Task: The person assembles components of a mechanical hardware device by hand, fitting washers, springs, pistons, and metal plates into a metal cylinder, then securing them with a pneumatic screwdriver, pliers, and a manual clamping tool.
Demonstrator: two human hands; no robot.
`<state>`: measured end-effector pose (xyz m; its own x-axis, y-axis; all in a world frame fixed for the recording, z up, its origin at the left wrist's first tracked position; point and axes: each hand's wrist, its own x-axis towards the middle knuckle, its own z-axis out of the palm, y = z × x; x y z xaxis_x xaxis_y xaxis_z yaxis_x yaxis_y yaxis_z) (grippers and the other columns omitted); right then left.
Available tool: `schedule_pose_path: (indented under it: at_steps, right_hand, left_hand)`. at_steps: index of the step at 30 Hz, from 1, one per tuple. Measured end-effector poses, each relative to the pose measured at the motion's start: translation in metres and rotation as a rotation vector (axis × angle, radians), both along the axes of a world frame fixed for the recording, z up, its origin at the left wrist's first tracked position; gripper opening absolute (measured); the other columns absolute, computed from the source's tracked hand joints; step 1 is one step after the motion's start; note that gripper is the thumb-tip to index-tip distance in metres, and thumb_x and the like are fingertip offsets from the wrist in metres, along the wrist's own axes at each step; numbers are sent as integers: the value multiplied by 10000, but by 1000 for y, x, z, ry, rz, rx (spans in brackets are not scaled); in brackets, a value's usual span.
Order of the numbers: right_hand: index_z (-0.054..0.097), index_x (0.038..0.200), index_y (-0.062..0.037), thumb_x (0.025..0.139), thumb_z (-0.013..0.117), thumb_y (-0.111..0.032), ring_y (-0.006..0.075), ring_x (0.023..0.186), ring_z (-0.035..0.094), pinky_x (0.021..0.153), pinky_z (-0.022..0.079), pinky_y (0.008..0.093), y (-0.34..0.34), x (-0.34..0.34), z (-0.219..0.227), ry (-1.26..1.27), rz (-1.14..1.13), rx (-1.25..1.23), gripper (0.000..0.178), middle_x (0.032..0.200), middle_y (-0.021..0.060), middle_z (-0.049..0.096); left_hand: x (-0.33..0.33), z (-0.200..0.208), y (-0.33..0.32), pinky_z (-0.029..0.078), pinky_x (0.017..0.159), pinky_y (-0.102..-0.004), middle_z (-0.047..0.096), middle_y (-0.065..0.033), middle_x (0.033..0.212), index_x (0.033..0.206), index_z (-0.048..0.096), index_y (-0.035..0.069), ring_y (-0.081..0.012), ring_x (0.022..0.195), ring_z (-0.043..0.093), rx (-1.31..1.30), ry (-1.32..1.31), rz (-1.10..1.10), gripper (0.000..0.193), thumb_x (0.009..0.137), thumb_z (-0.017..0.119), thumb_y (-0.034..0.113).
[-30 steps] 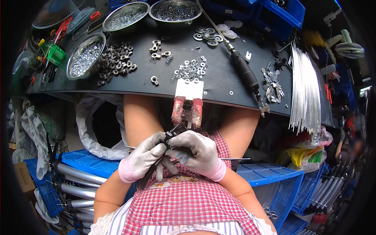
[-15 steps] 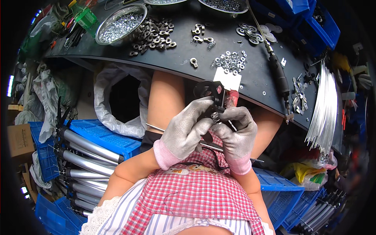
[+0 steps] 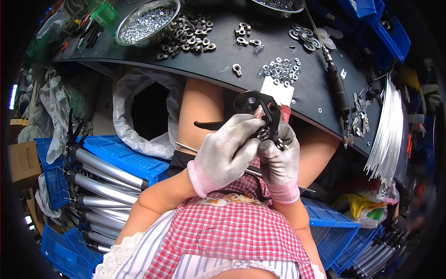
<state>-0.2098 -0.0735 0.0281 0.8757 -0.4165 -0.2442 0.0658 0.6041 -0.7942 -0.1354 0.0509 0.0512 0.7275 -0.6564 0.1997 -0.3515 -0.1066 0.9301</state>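
Observation:
Both hands wear greyish-white gloves with pink cuffs and are raised over my lap, before the table edge. My left hand (image 3: pixel 228 149) is closed on a black fitting (image 3: pixel 274 115) with a rounded head and an opening in its side; a dark lever (image 3: pixel 207 125) sticks out to the left. A small coil spring (image 3: pixel 264 134) shows between the two hands, at the fitting's lower part. My right hand (image 3: pixel 281 162) is closed round the fitting's right side, thumb beside the spring. Small bright metal ends (image 3: pixel 280 144) show by its fingers. A thin metal rod (image 3: pixel 186 147) passes behind my left hand.
On the black table (image 3: pixel 204 69) lie metal eye-shaped pieces (image 3: pixel 188 39), nuts (image 3: pixel 284 70), washers (image 3: pixel 304 37) and a bowl of small parts (image 3: pixel 147 27). A power screwdriver (image 3: pixel 338 90) and thin rods (image 3: pixel 383 130) are at right. A lined bin (image 3: pixel 121 116) and tubes (image 3: pixel 104 190) stand left.
The black fitting has turned and risen, showing its side opening and a lever at left. My right hand has shifted to its right side. The view has moved slightly.

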Motion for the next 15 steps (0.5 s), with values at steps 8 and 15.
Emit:
schedule_pose_path:
  at_steps: [8, 15]
  right_hand:
    - [569, 892, -25, 725, 779, -47, 92, 801, 602, 747, 503, 239, -8, 1, 2, -20, 139, 53, 269, 873, 33, 631]
    - [521, 961, -29, 854, 632, -222, 77, 652, 499, 566, 404, 204, -16, -15, 12, 92, 206, 161, 247, 848, 49, 557]
  left_hand:
    - [2, -5, -1, 523, 738, -304, 614, -172, 1026, 1044, 593, -33, -273, 878, 665, -48, 24, 16, 230, 825, 602, 35]
    - [10, -2, 0, 518, 709, -285, 626, -149, 962, 985, 613, -39, -213, 826, 662, -1, 63, 39, 190, 806, 611, 24]
